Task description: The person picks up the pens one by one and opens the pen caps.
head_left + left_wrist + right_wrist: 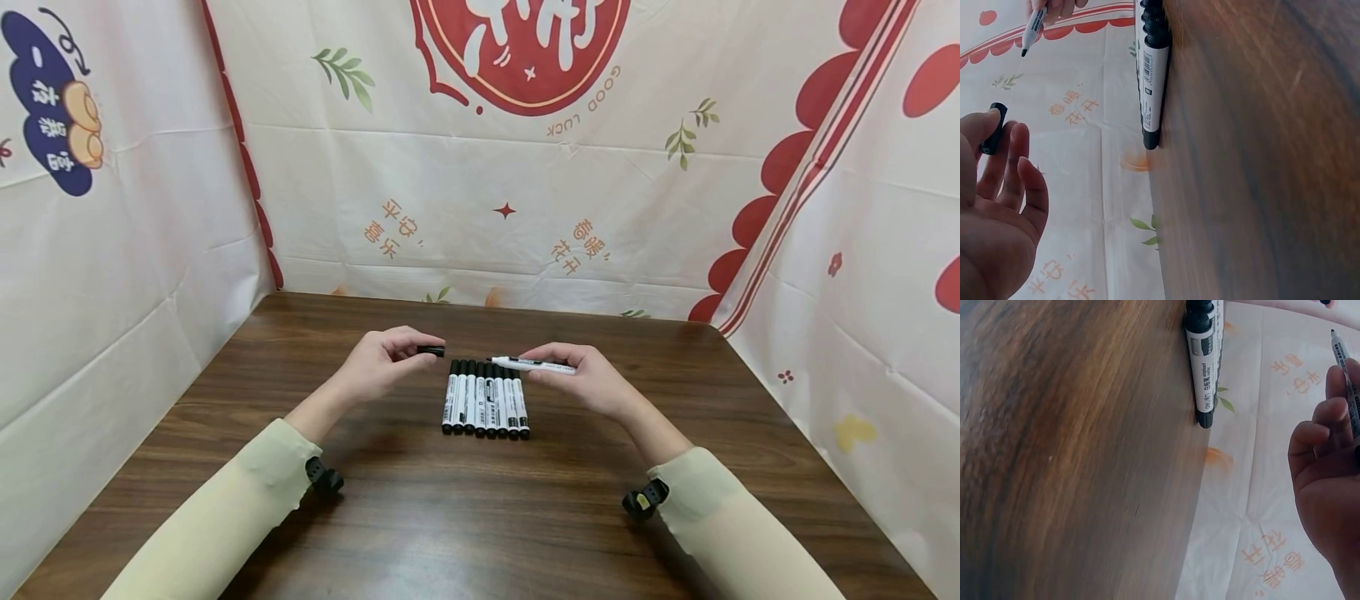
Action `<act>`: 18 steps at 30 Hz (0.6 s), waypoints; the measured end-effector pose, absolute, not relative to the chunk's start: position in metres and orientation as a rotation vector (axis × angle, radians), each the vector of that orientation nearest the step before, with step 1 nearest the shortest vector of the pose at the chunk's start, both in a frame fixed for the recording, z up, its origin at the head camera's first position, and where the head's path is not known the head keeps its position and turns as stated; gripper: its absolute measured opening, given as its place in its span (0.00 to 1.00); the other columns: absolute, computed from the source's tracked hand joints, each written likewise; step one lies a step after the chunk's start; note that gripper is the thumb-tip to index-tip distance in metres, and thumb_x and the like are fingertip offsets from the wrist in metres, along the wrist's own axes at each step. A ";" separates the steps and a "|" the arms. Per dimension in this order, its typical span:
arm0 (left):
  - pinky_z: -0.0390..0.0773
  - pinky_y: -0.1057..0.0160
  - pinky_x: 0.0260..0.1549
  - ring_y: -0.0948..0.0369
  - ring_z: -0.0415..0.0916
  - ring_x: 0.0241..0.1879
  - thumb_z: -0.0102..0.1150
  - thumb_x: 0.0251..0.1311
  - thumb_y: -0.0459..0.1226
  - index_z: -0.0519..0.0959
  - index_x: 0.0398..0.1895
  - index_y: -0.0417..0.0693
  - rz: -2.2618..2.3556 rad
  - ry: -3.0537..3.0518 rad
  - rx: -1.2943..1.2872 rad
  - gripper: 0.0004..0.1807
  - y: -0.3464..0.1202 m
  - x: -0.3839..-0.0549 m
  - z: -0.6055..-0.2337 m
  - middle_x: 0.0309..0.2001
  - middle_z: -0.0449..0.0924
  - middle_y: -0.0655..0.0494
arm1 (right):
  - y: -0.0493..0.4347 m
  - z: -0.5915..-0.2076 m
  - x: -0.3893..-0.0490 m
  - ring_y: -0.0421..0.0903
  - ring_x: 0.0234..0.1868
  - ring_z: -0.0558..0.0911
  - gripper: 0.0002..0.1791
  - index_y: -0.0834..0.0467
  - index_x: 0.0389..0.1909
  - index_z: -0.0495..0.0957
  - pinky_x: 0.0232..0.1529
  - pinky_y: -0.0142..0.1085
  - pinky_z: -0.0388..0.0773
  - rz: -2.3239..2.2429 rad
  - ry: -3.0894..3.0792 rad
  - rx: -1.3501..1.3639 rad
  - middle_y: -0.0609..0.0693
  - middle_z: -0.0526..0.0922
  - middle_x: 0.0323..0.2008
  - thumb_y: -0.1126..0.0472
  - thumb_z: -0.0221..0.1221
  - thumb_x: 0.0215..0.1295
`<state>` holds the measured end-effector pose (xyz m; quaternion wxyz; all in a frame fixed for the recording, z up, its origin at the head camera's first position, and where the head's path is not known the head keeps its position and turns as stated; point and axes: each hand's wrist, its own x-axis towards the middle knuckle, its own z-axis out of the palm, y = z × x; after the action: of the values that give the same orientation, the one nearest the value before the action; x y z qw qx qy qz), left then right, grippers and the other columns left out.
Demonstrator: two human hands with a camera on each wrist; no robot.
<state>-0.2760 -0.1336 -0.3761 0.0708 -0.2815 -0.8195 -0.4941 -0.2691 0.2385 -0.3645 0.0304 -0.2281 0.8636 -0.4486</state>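
My left hand (384, 364) pinches a black marker cap (431, 351) between thumb and fingers, and the left wrist view shows this cap (994, 128) upright in the grip. Across from it, my right hand (581, 379) holds an uncapped white marker (536, 364) whose dark tip points left toward the cap. A gap separates tip and cap. Below and between the hands, several capped white markers (486, 400) with black ends lie side by side in a row on the table. In the right wrist view, the held marker (1340, 353) is partly hidden by the fingers.
The brown wooden table (420, 517) carries the row of markers near its middle. A printed white cloth (465, 167) hangs behind the far edge, with more cloth at both sides. Black wrist cameras (324, 478) sit at the cuffs of both sleeves.
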 end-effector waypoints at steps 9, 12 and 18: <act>0.80 0.64 0.40 0.60 0.80 0.42 0.73 0.73 0.38 0.91 0.60 0.54 -1.465 -2.443 -0.853 0.15 -0.142 -0.278 -0.377 0.53 0.86 0.53 | 0.247 -0.369 -0.273 0.46 0.47 0.79 0.14 0.42 0.58 0.91 0.48 0.38 0.78 -1.369 2.722 -0.805 0.47 0.88 0.52 0.51 0.71 0.75; 0.80 0.64 0.40 0.61 0.81 0.42 0.73 0.73 0.39 0.91 0.60 0.54 -1.466 -2.463 -0.823 0.15 -0.146 -0.278 -0.377 0.54 0.87 0.54 | 0.250 -0.370 -0.273 0.45 0.48 0.77 0.14 0.43 0.58 0.91 0.48 0.37 0.76 -1.357 2.750 -0.831 0.45 0.87 0.51 0.54 0.71 0.75; 0.81 0.65 0.41 0.61 0.83 0.43 0.73 0.72 0.40 0.91 0.60 0.53 -1.445 -2.495 -0.759 0.15 -0.155 -0.280 -0.377 0.53 0.89 0.54 | 0.256 -0.369 -0.274 0.44 0.49 0.78 0.15 0.43 0.59 0.91 0.48 0.36 0.76 -1.330 2.786 -0.798 0.44 0.88 0.53 0.53 0.71 0.75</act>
<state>-0.2804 -0.1553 -0.3768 0.0798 -0.2538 -0.8342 -0.4830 -0.2739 0.2556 -0.3694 -0.0235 -0.2503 0.8734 -0.4171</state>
